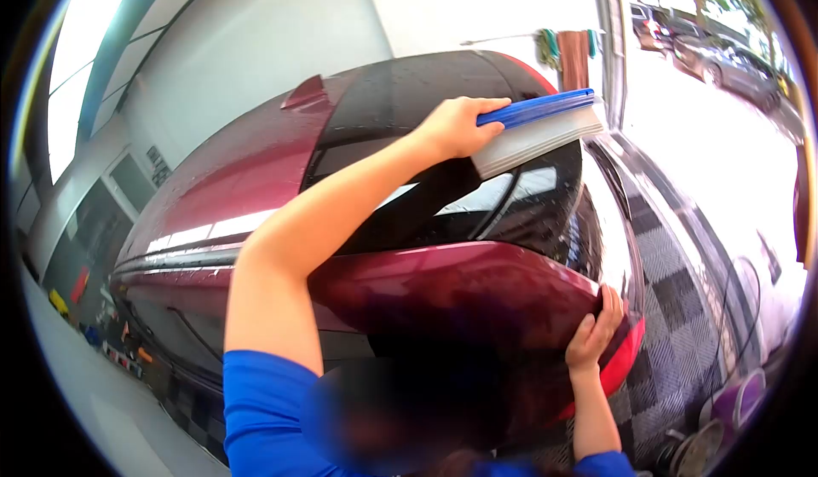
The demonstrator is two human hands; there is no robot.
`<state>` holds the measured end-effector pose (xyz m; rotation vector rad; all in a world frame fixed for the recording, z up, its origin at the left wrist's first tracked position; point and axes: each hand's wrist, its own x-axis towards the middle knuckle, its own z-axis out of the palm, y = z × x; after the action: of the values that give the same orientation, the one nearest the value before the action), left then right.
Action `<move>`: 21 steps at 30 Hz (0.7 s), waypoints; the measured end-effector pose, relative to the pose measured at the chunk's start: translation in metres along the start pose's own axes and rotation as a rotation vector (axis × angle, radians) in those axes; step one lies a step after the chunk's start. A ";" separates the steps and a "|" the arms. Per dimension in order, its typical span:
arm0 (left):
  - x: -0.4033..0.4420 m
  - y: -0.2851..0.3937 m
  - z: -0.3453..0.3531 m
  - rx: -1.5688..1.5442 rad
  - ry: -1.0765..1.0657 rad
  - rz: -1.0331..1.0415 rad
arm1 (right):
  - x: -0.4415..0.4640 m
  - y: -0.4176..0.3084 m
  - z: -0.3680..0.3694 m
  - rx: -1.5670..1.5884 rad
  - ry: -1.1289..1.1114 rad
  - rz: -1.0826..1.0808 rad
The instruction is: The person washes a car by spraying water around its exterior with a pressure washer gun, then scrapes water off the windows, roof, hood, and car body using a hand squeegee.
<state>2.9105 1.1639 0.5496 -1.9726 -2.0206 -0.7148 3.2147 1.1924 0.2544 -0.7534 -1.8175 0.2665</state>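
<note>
My left hand (460, 127) is closed around the blue handle of a squeegee (541, 127) with a pale, flexible blade. My left arm reaches across a dark red car (443, 285), and the squeegee is over its dark rear glass (545, 196). Whether the blade touches the glass I cannot tell. Lower right, my right hand (595, 330) lies on the car's rear corner by the red tail light (624, 358), its fingers stretched along the edge with nothing held. Water drops dot the roof, where a dark red fin antenna (307, 93) stands up.
Towels (573, 59) hang by the wide doorway. Parked cars (724, 63) stand outside under trees. Grey and black checkered tiles (669, 306) cover the floor beside the car. A purple bucket (750, 394) is at lower right, with a thin hose (757, 294) nearby.
</note>
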 end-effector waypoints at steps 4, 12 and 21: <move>-0.044 -0.122 -0.064 0.181 0.137 -0.329 | 0.001 0.001 0.002 0.005 -0.010 0.004; -0.198 -0.118 -0.220 0.389 0.393 -0.796 | -0.003 0.013 0.005 -0.027 0.028 -0.034; -0.415 -0.151 -0.283 0.282 0.483 -0.711 | -0.002 0.043 -0.001 0.055 0.018 0.058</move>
<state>2.7422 0.6666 0.5628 -0.7976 -2.3092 -0.8653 3.2320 1.2245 0.2312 -0.7683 -1.7659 0.3453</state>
